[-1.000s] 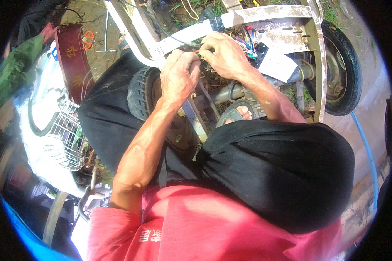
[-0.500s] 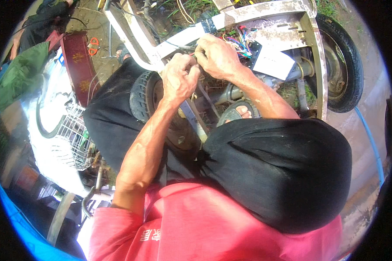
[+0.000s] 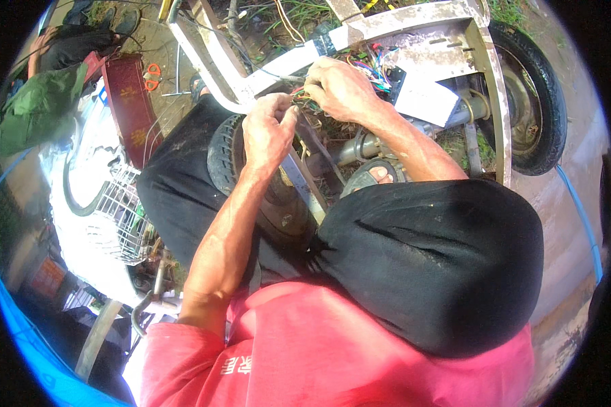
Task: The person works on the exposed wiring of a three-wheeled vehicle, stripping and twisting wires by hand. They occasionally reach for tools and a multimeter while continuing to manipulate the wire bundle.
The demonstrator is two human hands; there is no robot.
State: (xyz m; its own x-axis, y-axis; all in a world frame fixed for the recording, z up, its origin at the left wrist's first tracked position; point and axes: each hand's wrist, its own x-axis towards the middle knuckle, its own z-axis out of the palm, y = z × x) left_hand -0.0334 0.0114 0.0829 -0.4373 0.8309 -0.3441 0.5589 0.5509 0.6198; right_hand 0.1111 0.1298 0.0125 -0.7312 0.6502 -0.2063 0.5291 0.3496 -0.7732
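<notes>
My left hand (image 3: 268, 132) is closed, thumb and fingertips pinched at thin coloured wires (image 3: 299, 93) below the white frame bar (image 3: 282, 70). My right hand (image 3: 338, 93) is curled just up and right of it, fingers closed on the same wires, their tips partly hidden. Beside the right hand, a bundle of coloured wires (image 3: 380, 71) runs into a black-and-white box (image 3: 426, 102) by a rusty mounting plate (image 3: 436, 47). A tyre (image 3: 225, 152) is under my left arm, and a metal axle (image 3: 360, 146) passes below my right hand.
A large wheel (image 3: 529, 98) is at the right. Leftward lie a wire basket (image 3: 122, 210), white body panel (image 3: 75, 237), maroon panel (image 3: 125, 102), orange scissors (image 3: 153, 76), T-handle tool (image 3: 178, 68) and green cloth (image 3: 37, 108). Another person's dark-clothed leg (image 3: 75, 47) shows top left. A blue hose (image 3: 580, 224) lies right.
My left hand has shifted down and left, leaving more of the wires showing between my hands. The view has moved slightly, and more of the other person's legs shows at top left.
</notes>
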